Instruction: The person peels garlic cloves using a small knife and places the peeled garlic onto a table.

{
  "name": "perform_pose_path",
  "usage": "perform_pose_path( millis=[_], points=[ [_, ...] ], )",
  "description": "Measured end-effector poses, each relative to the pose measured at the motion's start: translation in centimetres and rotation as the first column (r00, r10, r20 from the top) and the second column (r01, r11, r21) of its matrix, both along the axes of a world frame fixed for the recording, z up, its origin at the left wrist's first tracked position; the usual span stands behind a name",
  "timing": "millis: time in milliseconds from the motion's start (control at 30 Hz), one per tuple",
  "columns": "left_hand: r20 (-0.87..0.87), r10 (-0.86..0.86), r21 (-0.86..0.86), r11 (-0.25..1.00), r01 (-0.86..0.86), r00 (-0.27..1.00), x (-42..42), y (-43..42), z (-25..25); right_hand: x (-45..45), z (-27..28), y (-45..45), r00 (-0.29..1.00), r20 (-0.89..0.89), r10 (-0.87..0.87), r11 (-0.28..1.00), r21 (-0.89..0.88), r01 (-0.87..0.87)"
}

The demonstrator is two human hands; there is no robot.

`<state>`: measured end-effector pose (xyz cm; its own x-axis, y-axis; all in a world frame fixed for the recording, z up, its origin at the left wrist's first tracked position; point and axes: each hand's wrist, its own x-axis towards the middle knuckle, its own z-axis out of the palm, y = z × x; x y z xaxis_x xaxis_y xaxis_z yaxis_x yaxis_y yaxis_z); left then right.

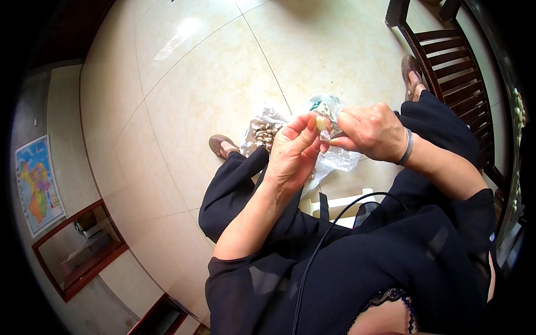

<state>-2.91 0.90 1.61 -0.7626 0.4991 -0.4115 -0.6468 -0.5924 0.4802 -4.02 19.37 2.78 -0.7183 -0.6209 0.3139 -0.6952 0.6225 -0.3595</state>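
Glossy cream floor tiles point(195, 100) spread beneath me, with a dark slatted wooden chair point(455, 67) on the right. A small, smooth, pale yellow-green oval piece point(320, 123) sits at the fingertips of my left hand point(294, 149), nearly closed in a pinch. Beyond, a crumpled white plastic bag point(249, 133) holds rounded brownish-white pieces point(264, 135); beside it lies a clear plastic bag with green print point(325, 104). My right hand point(368, 133) curls close by, thumb extended leftward; I cannot tell whether it grips anything.
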Motion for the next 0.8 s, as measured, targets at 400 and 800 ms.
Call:
perform_pose_path(
  millis=[400, 800],
  points=[
    [-0.151, 0.074, -0.1, 0.991, -0.09, 0.986, -0.2, 0.1, 0.5, -0.4, 1.4, 0.5, 0.526, 0.84, 0.132, 0.819, -0.392, 0.42],
    [-0.186, 0.05, -0.19, 0.978, -0.086, 0.981, 0.2, 0.3, -0.6, -0.2, -2.1, -0.3, 0.483, 0.789, 0.379, 0.598, -0.607, 0.523]
  ],
)
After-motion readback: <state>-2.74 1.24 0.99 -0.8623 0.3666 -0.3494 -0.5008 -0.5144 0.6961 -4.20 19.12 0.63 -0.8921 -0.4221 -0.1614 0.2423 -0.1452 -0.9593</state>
